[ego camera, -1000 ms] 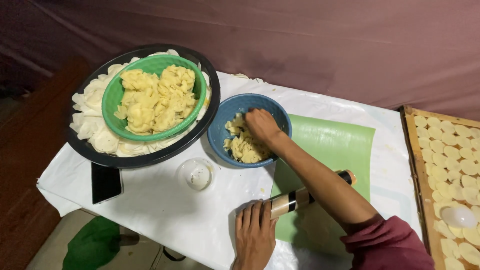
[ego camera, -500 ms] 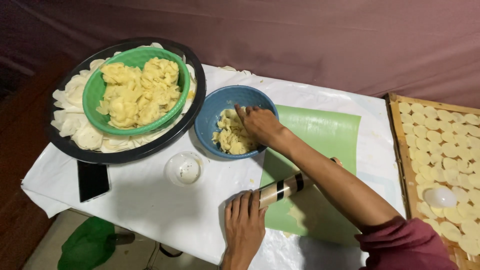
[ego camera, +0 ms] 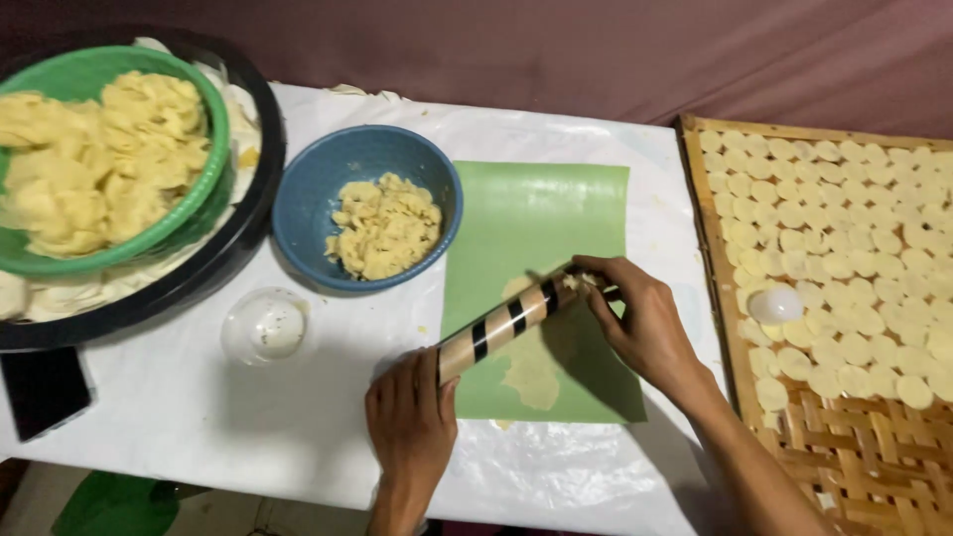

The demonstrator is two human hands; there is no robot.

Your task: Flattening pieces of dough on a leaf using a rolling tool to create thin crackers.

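Holding a striped rolling pin [ego camera: 511, 323] at both ends, the left hand [ego camera: 409, 422] presses its palm and closed fingers on the near end, and the right hand [ego camera: 640, 323] wraps its fingers around the far end. The pin lies tilted across a green sheet [ego camera: 541, 213], and under it a thin piece of pale dough [ego camera: 531, 372] is spread flat on the sheet.

The sheet lies on a table covered with white plastic [ego camera: 199, 417]. Behind the table hangs a dark reddish cloth [ego camera: 596, 50].

To the right of the right hand, a woven bamboo tray [ego camera: 844, 467] carries many small round dough discs in rows, and a small clear cup [ego camera: 774, 305] sits upside down among them. To the left of the left hand, a clear plastic lid [ego camera: 266, 328] rests on the table, and a dark phone [ego camera: 40, 387] lies at the left edge.

A blue bowl [ego camera: 308, 189] just beside the sheet holds crumbled yellow dough. Further left, a green basket [ego camera: 199, 109] full of yellow dough sits inside a big black tray [ego camera: 253, 213], with pale discs around it.
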